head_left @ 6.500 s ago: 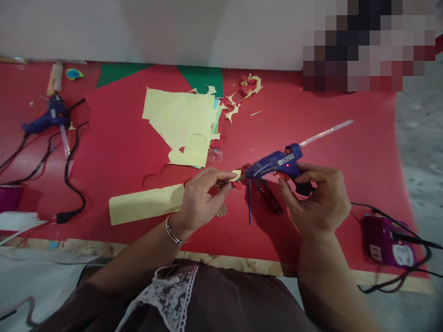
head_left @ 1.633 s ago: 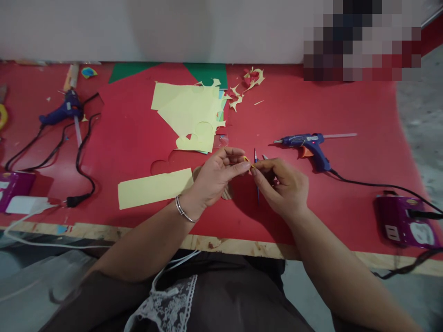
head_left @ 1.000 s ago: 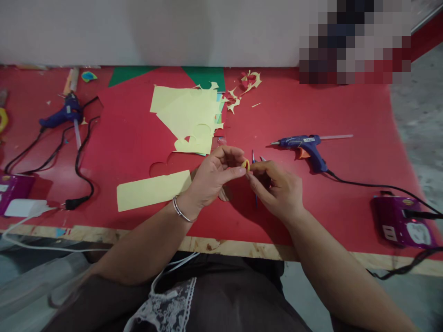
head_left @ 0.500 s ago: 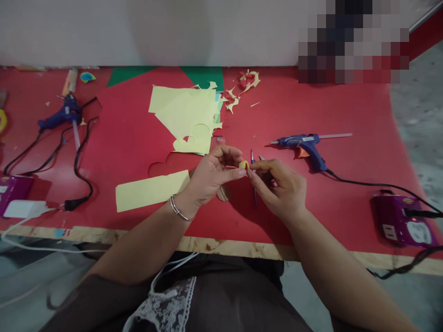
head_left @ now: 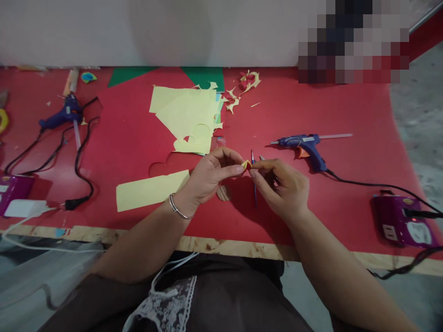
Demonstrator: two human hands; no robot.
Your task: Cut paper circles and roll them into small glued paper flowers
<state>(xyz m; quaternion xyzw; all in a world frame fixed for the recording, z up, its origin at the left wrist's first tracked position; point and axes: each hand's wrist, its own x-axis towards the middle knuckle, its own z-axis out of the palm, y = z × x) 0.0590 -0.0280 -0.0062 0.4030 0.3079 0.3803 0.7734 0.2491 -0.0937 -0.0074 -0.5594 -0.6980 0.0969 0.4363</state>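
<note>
A small curled piece of yellow paper (head_left: pixel 246 164) is held between my two hands above the red table. My left hand (head_left: pixel 219 173), with a silver bangle on its wrist, pinches its left side between thumb and fingers. From the right, the thumb and fingertips of my right hand (head_left: pixel 282 184) grip its other edge. Beneath the hands lies a thin blue tool (head_left: pixel 255 184), partly hidden by the right hand. A brownish flat piece (head_left: pixel 223 193) shows just below my left hand, mostly covered by it.
A blue glue gun (head_left: pixel 304 145) lies to the right, wired towards a purple box (head_left: pixel 403 221). Another glue gun (head_left: pixel 65 113) lies at the left. Cut yellow sheets (head_left: pixel 187 113), a yellow strip (head_left: pixel 148 191) and paper scraps (head_left: pixel 232 102) are spread over the table.
The yellow paper piece has been drawn wider and now shows a peaked, bent shape. My right hand has shifted slightly to the right; both hands keep their grip.
</note>
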